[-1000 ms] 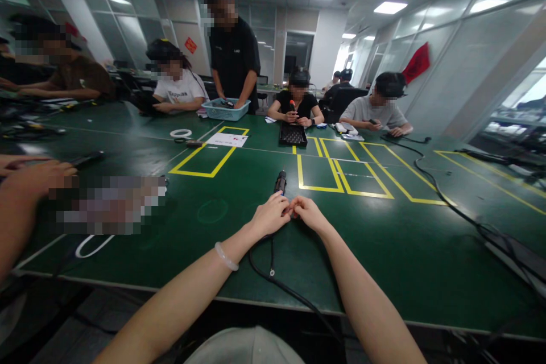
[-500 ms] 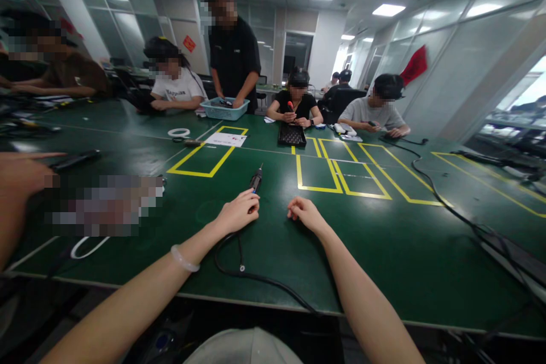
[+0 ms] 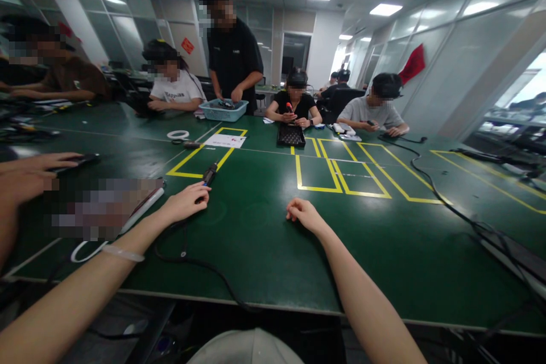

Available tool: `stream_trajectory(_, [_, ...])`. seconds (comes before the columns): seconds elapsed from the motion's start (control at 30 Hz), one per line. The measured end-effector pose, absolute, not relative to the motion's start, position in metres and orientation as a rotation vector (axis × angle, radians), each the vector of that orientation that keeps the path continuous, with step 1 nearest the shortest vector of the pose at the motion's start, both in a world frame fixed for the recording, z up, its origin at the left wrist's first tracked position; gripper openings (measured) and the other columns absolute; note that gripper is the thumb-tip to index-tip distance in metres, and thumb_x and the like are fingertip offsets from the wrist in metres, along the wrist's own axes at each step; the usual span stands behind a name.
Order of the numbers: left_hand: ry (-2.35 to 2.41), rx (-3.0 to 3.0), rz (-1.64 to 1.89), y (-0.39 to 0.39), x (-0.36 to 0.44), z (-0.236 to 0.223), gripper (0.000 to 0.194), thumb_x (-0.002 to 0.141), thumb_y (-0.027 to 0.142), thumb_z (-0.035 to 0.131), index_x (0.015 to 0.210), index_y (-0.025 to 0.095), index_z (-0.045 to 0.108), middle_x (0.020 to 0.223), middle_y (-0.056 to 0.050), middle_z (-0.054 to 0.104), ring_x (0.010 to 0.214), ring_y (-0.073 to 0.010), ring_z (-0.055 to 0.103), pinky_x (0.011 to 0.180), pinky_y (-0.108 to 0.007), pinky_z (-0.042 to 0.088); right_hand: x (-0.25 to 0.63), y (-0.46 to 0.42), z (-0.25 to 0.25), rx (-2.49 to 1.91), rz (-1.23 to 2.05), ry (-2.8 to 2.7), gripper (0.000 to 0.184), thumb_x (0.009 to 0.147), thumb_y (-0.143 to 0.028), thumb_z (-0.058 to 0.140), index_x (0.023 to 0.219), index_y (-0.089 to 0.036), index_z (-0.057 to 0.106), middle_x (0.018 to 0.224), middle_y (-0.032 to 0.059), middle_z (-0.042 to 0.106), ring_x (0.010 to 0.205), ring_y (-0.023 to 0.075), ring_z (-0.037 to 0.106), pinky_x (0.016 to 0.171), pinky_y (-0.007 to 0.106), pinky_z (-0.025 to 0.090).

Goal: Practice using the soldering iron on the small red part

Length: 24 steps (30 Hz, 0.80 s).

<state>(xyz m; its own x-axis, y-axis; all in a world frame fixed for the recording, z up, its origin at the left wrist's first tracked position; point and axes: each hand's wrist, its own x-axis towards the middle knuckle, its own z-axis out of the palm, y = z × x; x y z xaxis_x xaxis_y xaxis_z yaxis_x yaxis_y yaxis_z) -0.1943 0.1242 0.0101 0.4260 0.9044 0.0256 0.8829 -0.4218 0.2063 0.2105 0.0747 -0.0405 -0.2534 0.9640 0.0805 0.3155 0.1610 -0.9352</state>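
My left hand is closed around a black electric screwdriver, low over the green table. The tool's thin tip points away from me and a bit to the right, towards a yellow tape outline. From beneath that hand a black cord curves down to the table's front edge. Nearer the middle, my right hand rests on the tabletop with its fingers curled in. Its palm side is hidden, so whatever those fingers may hold cannot be made out.
Yellow tape outlines mark the green table. A flat blurred packet lies left, beside another person's hands. Across the table, a standing person handles a blue basket; a black tray sits before a seated person.
My left hand has moved left, away from my right hand, carrying the screwdriver and dragging its cord along. The right hand has stayed nearly in place.
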Motion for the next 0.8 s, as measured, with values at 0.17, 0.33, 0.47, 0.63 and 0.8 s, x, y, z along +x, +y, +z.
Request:
stream_trajectory(0.17, [1.55,2.532,0.255,0.14,-0.228,0.011,0.026,0.073,0.045,0.05,0.072,0.022,0.062,0.123,-0.007,0.063,0.134,-0.025,0.038,0.114,-0.042,0.025,0.21,0.075,-0.042,-1.23,1.124,-1.692,0.008,0.081,-0.024,0.053,0.082,-0.017,0.056,0.066,0.0006,0.066,0.054,0.0109,0.056,0.057,0.023,0.045])
stream_trajectory(0.33, [1.666,2.612,0.278,0.132,-0.234,0.012,0.029,0.075,0.044,0.049,0.085,0.023,0.066,0.131,-0.006,0.057,0.131,-0.0266,0.041,0.112,-0.042,0.028,0.208,0.074,-0.041,-1.218,1.118,-1.699,0.008,0.082,-0.024,0.053,0.081,-0.017,0.056,0.065,0.0006,0.065,0.054,0.0105,0.056,0.057,0.023,0.045])
stream_trajectory(0.47, [2.012,2.691,0.207,0.11,-0.22,0.017,0.031,0.08,0.04,0.049,0.102,0.019,0.056,0.131,-0.009,0.051,0.126,-0.0252,0.041,0.106,-0.041,0.036,0.207,0.073,-0.041,-1.216,1.111,-1.703,0.009,0.082,-0.024,0.053,0.081,-0.017,0.056,0.065,0.0003,0.065,0.054,0.0105,0.055,0.057,0.023,0.045])
stream_trajectory(0.63, [2.206,2.71,-0.024,0.093,-0.206,0.021,0.025,0.083,0.037,0.051,0.101,0.02,0.049,0.126,-0.008,0.051,0.122,-0.0237,0.042,0.1,-0.038,0.042,0.208,0.073,-0.041,-1.215,1.12,-1.706,0.009,0.082,-0.025,0.053,0.081,-0.017,0.056,0.066,0.0004,0.065,0.055,0.0108,0.056,0.058,0.023,0.045])
stream_trajectory(0.8, [2.251,2.622,0.186,0.086,-0.201,0.022,0.026,0.088,0.037,0.037,0.099,0.019,0.053,0.121,-0.009,0.056,0.116,-0.0275,0.049,0.09,-0.04,0.048,0.209,0.074,-0.042,-1.202,1.128,-1.7,0.01,0.081,-0.026,0.053,0.08,-0.017,0.056,0.065,0.0004,0.064,0.054,0.011,0.055,0.058,0.023,0.045])
